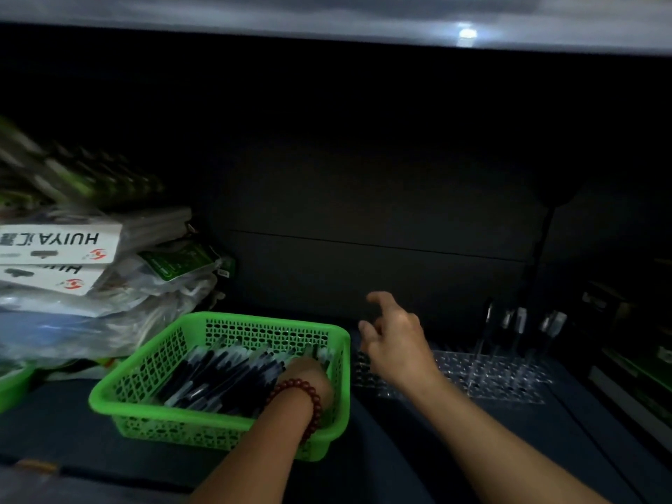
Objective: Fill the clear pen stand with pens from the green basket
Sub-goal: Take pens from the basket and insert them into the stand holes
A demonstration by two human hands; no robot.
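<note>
A green basket (152,361) sits on the dark shelf at lower left, full of several dark pens (222,372). My left hand (309,376), with a red bead bracelet on the wrist, reaches down among the pens at the basket's right side; its fingers are hidden, so a hold cannot be told. My right hand (392,340) hovers above the gap between basket and clear pen stand (509,376), fingers spread and holding nothing. The clear perforated stand lies to the right, with a few pens (516,325) upright at its back.
A heap of packaged goods and white boxes (58,249) is piled at the left behind the basket. A second green basket's corner (11,387) shows at the far left. Dark boxes (632,358) line the right edge. A shelf board (327,16) hangs overhead.
</note>
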